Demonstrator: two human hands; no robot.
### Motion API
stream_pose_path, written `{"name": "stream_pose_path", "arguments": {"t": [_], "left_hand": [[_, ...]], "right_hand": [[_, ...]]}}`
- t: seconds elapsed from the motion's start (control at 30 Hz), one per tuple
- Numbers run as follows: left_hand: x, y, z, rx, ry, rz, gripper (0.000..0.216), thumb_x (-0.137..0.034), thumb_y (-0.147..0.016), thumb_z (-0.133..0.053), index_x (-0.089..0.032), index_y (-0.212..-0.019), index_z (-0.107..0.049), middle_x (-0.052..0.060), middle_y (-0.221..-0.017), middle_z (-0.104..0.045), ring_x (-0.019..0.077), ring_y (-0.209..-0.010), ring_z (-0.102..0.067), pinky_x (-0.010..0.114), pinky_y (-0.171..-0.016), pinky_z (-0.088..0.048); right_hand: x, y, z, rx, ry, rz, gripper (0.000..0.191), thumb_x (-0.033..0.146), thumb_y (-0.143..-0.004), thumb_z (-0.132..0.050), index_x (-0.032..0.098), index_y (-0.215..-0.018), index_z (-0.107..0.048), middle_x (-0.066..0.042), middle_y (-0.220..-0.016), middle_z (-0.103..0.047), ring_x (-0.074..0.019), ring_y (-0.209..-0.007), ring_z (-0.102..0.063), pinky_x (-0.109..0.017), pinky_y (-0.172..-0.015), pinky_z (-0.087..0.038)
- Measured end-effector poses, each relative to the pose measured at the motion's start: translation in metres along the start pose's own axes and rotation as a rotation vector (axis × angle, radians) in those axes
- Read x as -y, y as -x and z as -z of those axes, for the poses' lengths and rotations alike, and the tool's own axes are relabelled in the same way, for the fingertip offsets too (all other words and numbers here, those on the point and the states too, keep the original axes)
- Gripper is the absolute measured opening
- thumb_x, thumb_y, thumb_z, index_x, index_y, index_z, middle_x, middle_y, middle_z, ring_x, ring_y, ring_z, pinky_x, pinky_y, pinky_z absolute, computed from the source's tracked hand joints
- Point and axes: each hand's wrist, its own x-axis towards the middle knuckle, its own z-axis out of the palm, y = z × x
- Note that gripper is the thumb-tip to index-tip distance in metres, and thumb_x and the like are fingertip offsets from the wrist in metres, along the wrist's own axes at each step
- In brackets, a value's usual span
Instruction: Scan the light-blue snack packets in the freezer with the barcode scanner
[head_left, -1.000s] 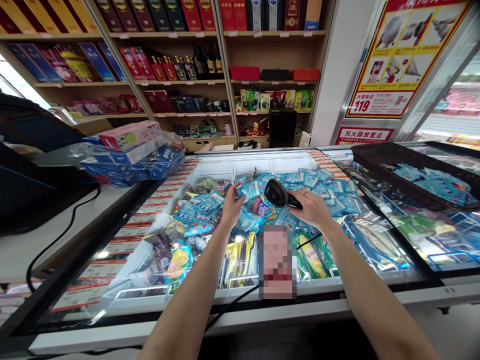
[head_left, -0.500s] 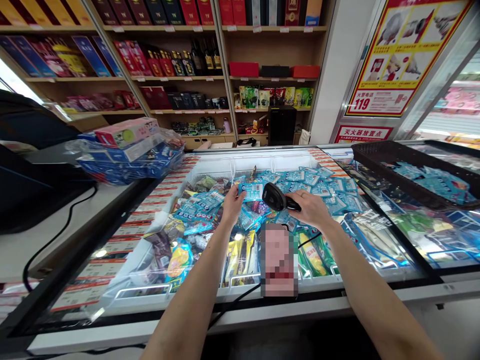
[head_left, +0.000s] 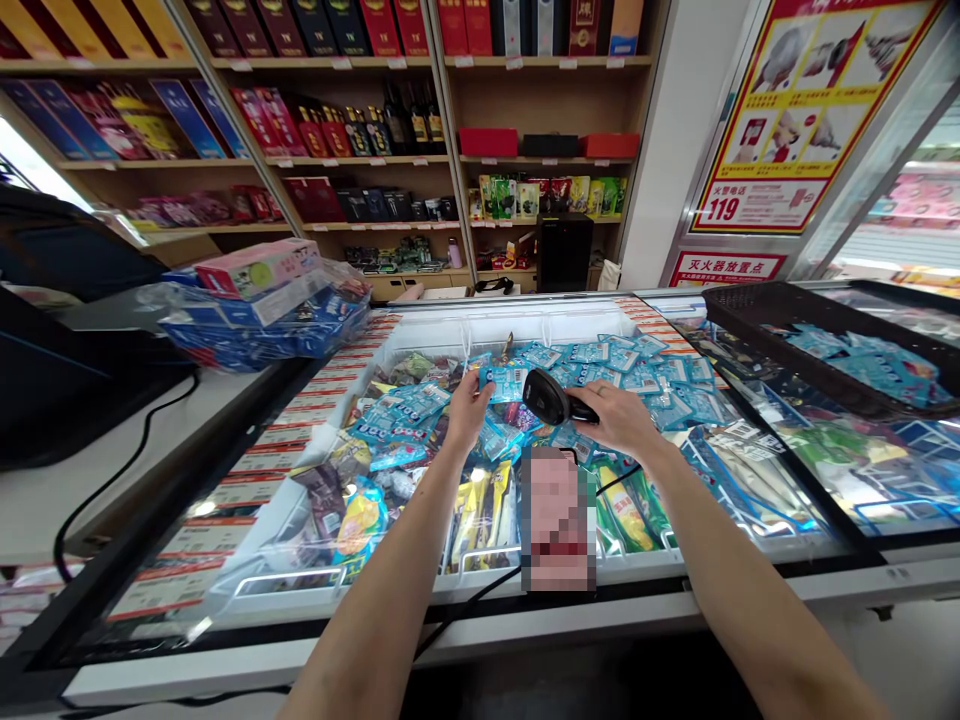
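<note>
Over the open chest freezer, my left hand pinches a small blue packet and holds it up flat. My right hand grips a black barcode scanner, whose head points left at the packet from a few centimetres away. The scanner's black cable runs down over the freezer's front rim. Under both hands lie several more blue packets and other wrapped frozen items.
A plastic-wrapped stack of boxes sits on the counter at left, beside a dark monitor with a black cable. At right a black basket of blue packets rests on the freezer's glass lid. Shelves of boxed goods line the back wall.
The left hand turned the blue packet flatter and lifted it slightly toward the scanner. The right hand with the scanner shifted a little left and up. The view barely moved.
</note>
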Motion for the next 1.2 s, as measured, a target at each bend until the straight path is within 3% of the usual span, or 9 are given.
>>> {"name": "stream_pose_path", "arguments": {"t": [0.83, 0.93, 1.07, 1.2], "left_hand": [[-0.005, 0.001, 0.000, 0.003, -0.006, -0.008, 0.022, -0.031, -0.081, -0.053, -0.020, -0.099, -0.059, 0.001, -0.081, -0.058, 0.0134, -0.076, -0.053, 0.023, -0.065, -0.042], [-0.008, 0.002, 0.002, -0.061, -0.060, -0.036, 0.028, -0.030, -0.083, -0.051, -0.020, -0.109, -0.055, 0.003, -0.088, -0.059, 0.0139, -0.079, -0.055, 0.024, -0.068, -0.043], [-0.014, 0.006, 0.006, -0.236, -0.218, -0.120, 0.043, -0.024, -0.085, -0.047, -0.021, -0.128, -0.042, 0.008, -0.107, -0.057, 0.0180, -0.098, -0.055, 0.031, -0.086, -0.043], [-0.023, 0.013, 0.009, -0.475, -0.491, -0.084, 0.040, -0.015, -0.084, -0.042, -0.018, -0.124, -0.047, 0.014, -0.116, -0.051, 0.0251, -0.114, -0.047, 0.041, -0.098, -0.037]], "right_hand": [[0.001, 0.000, 0.003, 0.025, 0.013, -0.007, 0.040, 0.032, -0.081, -0.057, 0.021, -0.119, -0.051, -0.006, -0.104, -0.063, -0.0201, -0.104, -0.055, -0.027, -0.070, -0.044], [0.001, 0.000, 0.003, 0.005, 0.014, -0.025, 0.039, 0.033, -0.083, -0.055, 0.022, -0.120, -0.051, -0.006, -0.106, -0.063, -0.0203, -0.104, -0.054, -0.027, -0.072, -0.044], [0.000, 0.000, 0.003, -0.002, 0.036, -0.072, 0.039, 0.034, -0.085, -0.053, 0.022, -0.122, -0.051, -0.007, -0.104, -0.063, -0.0209, -0.101, -0.055, -0.028, -0.073, -0.044], [-0.002, 0.001, 0.002, 0.004, 0.077, -0.155, 0.041, 0.036, -0.084, -0.054, 0.022, -0.122, -0.052, -0.007, -0.100, -0.063, -0.0223, -0.099, -0.055, -0.029, -0.070, -0.043]]}}
